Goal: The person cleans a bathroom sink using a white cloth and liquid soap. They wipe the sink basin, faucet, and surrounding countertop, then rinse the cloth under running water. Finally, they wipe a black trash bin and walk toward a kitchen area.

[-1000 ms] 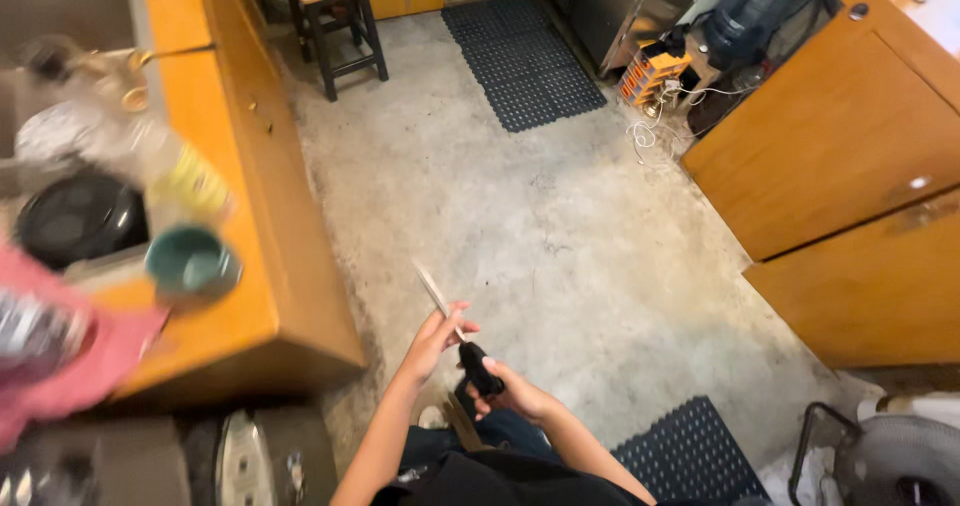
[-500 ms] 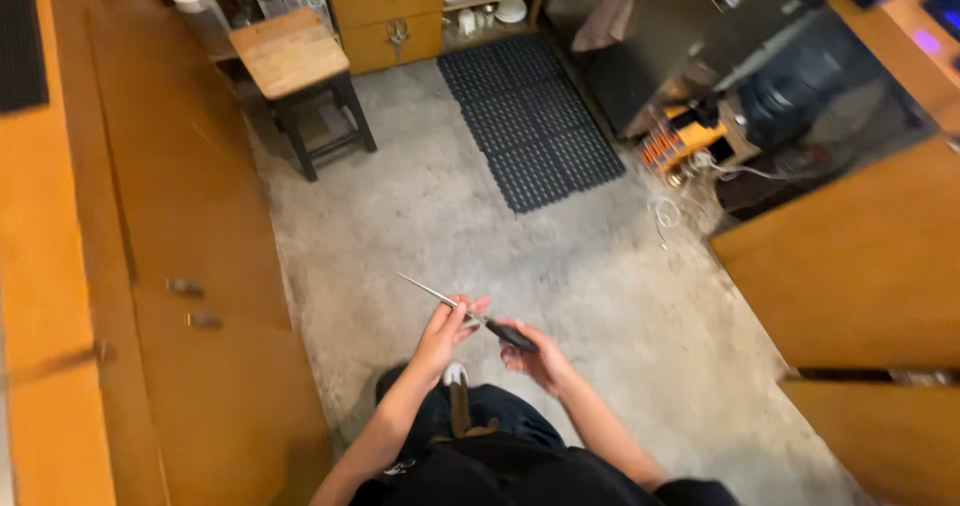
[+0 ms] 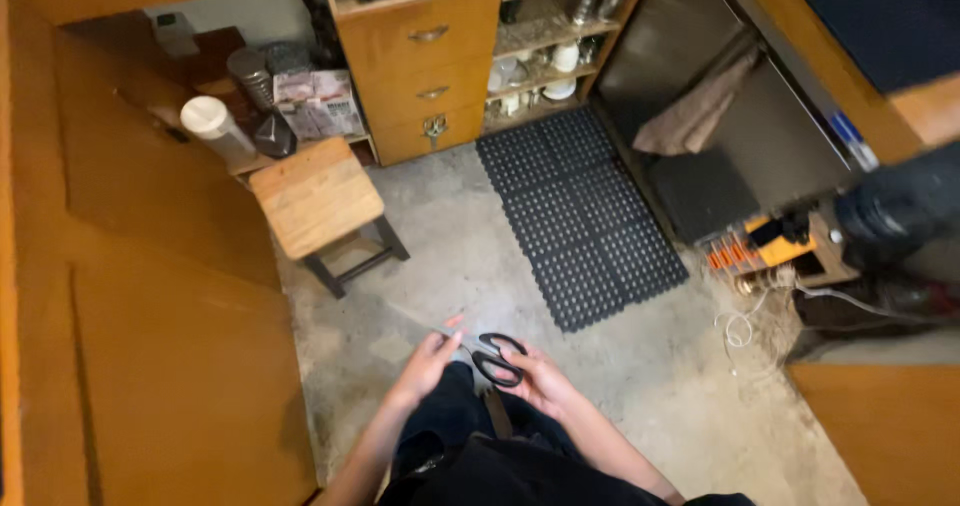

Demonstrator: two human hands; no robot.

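Note:
Both hands hold a pair of black-handled scissors [image 3: 497, 358] low in the head view, above the concrete floor. My right hand [image 3: 540, 379] grips the black loop handles from below. My left hand [image 3: 432, 362] pinches the metal blades near the pivot, with the blades pointing up and left. My dark trousers and dark top fill the bottom of the frame beneath the hands.
A wooden stool [image 3: 318, 199] stands ahead on the left beside orange wooden cabinet doors [image 3: 150, 346]. A black rubber mat [image 3: 575, 216] lies in front of a drawer unit [image 3: 425, 66] and shelves with crockery. A steel appliance [image 3: 720, 136], an orange box [image 3: 775, 251] and cables sit to the right.
The view has swung forward along the floor, bringing the stool, mat and drawers closer. My hands stay together on the scissors, whose handles now show clearly.

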